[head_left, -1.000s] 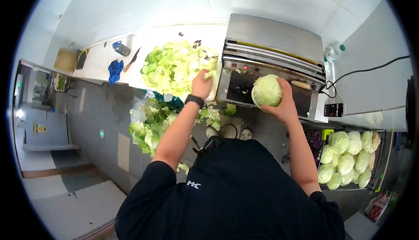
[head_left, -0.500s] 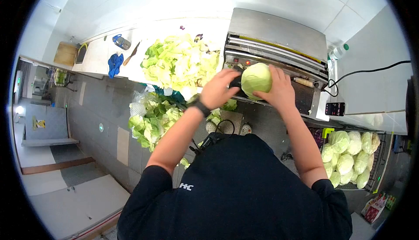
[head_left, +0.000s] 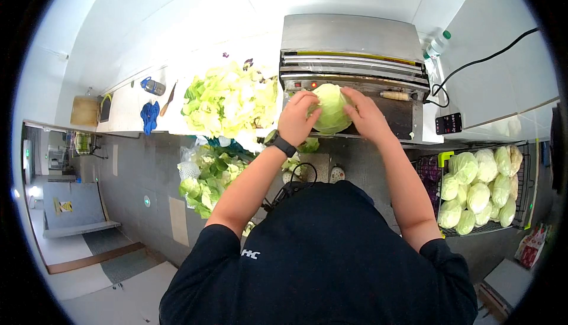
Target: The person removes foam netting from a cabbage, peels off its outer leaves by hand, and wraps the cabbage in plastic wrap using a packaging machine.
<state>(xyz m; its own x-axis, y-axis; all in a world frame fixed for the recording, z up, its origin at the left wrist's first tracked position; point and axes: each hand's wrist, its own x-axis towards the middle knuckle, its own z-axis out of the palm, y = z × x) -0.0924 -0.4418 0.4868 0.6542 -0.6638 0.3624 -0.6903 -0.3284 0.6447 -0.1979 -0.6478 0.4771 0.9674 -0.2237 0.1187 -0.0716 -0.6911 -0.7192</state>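
Left hand (head_left: 299,118) and right hand (head_left: 368,117), seen from the head camera, hold one cabbage (head_left: 331,112) between them at the front of the metal machine (head_left: 352,35), left of its middle; whether the cabbage rests on the machine or hangs just above it I cannot tell. Both sets of fingers are curved, the left against its left side, the right over its upper right side. A second ago the right hand held the cabbage alone, farther right along the machine, while the left was at the leaf pile with a piece of leaf; half a second ago the left was only nearing it. Left of the machine stretches a white counter (head_left: 125,101) bearing the leaf pile (head_left: 231,100), then a knife (head_left: 170,99), a blue cloth (head_left: 149,118) and a drink bottle (head_left: 152,86). Below the machine's left end, more loose leaves (head_left: 207,177) lie heaped above the grey floor (head_left: 133,183). Right of the machine are a green-capped bottle (head_left: 438,45) and a phone (head_left: 448,124), with a wire basket of pale green heads (head_left: 478,197) lower down. White walls (head_left: 254,0) rise behind the machine.
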